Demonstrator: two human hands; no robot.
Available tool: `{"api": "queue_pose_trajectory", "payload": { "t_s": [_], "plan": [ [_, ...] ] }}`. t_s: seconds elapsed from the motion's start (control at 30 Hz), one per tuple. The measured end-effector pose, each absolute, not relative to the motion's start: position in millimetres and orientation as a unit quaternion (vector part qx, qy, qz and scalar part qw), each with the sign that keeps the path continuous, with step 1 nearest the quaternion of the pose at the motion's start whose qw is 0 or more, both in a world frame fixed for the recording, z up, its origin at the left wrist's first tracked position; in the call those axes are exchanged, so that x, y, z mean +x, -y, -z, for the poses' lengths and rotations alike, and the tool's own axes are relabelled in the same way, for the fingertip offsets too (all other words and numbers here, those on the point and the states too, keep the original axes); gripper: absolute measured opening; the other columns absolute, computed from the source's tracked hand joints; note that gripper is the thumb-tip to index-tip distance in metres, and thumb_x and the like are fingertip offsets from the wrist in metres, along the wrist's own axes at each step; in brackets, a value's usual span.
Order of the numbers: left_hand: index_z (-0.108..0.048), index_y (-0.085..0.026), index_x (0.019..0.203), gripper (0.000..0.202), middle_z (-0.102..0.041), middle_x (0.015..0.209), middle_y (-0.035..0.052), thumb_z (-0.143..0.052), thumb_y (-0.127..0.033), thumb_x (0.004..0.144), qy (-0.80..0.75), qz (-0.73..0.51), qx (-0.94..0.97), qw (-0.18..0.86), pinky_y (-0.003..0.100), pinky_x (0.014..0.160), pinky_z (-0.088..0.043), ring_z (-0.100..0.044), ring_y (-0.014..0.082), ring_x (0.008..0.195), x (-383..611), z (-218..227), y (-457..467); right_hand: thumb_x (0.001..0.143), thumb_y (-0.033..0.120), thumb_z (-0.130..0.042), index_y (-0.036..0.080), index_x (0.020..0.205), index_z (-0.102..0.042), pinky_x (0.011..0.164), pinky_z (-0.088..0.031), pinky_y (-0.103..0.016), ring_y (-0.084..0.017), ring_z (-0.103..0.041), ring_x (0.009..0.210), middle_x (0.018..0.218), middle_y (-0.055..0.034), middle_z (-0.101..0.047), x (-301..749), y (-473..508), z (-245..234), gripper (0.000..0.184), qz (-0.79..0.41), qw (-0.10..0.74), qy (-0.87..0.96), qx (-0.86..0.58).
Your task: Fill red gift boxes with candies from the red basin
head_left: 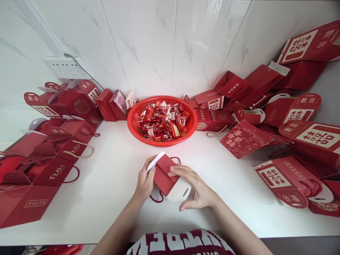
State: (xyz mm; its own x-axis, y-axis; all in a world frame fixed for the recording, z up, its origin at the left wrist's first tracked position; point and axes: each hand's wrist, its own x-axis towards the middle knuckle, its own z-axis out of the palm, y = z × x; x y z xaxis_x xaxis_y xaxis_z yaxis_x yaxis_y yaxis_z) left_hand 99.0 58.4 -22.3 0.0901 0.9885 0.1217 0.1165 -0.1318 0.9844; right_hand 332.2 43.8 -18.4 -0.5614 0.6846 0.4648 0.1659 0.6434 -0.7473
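Observation:
In front of me is a small red gift box [165, 171] with a white-lined handle flap on each side and a dark red cord loop. Its left flap is pinched between the thumb and fingers of my left hand [145, 178]. My right hand [198, 186] has its fingertips on the red top panel, and its thumb is spread apart beside the pale right flap [179, 191], which folds outward and shows a slot. Just beyond the box stands a red plastic basket [162, 142] filled with wrapped candies [162, 122].
Red gift boxes [71, 102] line the left of the white table [106, 191]. More red boxes [292, 113] are heaped on the right, some with cord handles. Several small boxes [117, 104] stand by the tiled wall, below a power socket [66, 68] with a cable.

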Motion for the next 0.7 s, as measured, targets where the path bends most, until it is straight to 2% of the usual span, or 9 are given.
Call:
{"api": "queue_pose_trajectory", "payload": {
  "t_s": [0.1,0.2,0.3,0.4,0.53,0.6,0.7],
  "plan": [
    [-0.057,-0.022,0.131,0.035,-0.062,0.133,0.0091,-0.044,-0.033,0.1,-0.464,-0.484,0.611,0.42,0.039,0.103,-0.05,-0.06,0.0261,0.122,93.2,24.4,-59.1,0.077,0.064,-0.073,0.029,0.148,-0.04,0.111,-0.04,-0.048,-0.03,-0.054,0.127,0.123,-0.0097,-0.067,325.2,-43.2,15.0,0.085,-0.358,0.371,0.816,-0.262],
    [-0.06,-0.023,0.132,0.038,-0.056,0.143,0.01,-0.047,-0.034,0.098,-0.383,-0.447,0.743,0.318,0.049,0.113,-0.042,-0.051,0.0305,0.134,85.4,24.8,-61.8,0.089,0.064,-0.058,0.028,0.143,-0.045,0.107,-0.044,-0.047,-0.028,-0.055,0.123,0.127,-0.0107,-0.062,313.3,-40.6,19.8,0.066,-0.375,0.442,0.752,-0.315],
    [-0.052,-0.021,0.143,0.06,-0.046,0.153,0.0119,-0.047,-0.055,0.094,-0.322,-0.362,0.838,0.251,0.054,0.117,-0.036,-0.042,0.0346,0.142,79.4,17.5,-65.8,0.099,0.048,-0.05,0.028,0.145,-0.04,0.111,-0.041,-0.047,-0.026,-0.048,0.132,0.143,-0.0112,-0.048,299.3,-39.8,26.6,0.051,-0.379,0.491,0.659,-0.424],
    [-0.042,-0.02,0.15,0.074,-0.039,0.158,0.0108,-0.04,-0.067,0.093,-0.352,-0.267,0.873,0.205,0.052,0.119,-0.034,-0.035,0.0336,0.147,81.2,1.4,-62.0,0.099,0.039,-0.051,0.027,0.146,-0.037,0.113,-0.041,-0.042,-0.022,-0.046,0.135,0.147,-0.0101,-0.045,287.6,-40.4,29.4,0.051,-0.429,0.506,0.588,-0.462],
    [-0.039,-0.013,0.151,0.074,-0.037,0.158,0.0137,-0.048,-0.059,0.094,-0.439,-0.158,0.882,0.061,0.056,0.118,-0.035,-0.035,0.0347,0.147,100.9,-18.2,-37.5,0.101,0.04,-0.046,0.026,0.145,-0.039,0.119,-0.034,-0.043,-0.022,-0.042,0.14,0.15,-0.0089,-0.045,278.1,-36.0,28.8,0.047,-0.456,0.501,0.57,-0.465],
    [-0.037,-0.009,0.152,0.069,-0.032,0.159,0.0181,-0.047,-0.05,0.097,-0.475,-0.13,0.87,-0.005,0.06,0.115,-0.036,-0.035,0.0368,0.146,112.4,-20.9,-23.8,0.103,0.041,-0.041,0.027,0.148,-0.037,0.121,-0.03,-0.043,-0.021,-0.038,0.144,0.155,-0.0073,-0.041,274.7,-31.1,28.8,0.047,-0.475,0.477,0.58,-0.459],
    [-0.038,-0.011,0.152,0.058,-0.03,0.16,0.0196,-0.041,-0.036,0.1,-0.497,-0.099,0.86,-0.062,0.066,0.11,-0.038,-0.035,0.0381,0.146,118.1,-17.9,-13.1,0.105,0.042,-0.037,0.03,0.153,-0.031,0.124,-0.025,-0.042,-0.02,-0.031,0.148,0.16,-0.0044,-0.033,271.0,-24.1,30.2,0.05,-0.506,0.445,0.6,-0.431]
  ]
}}
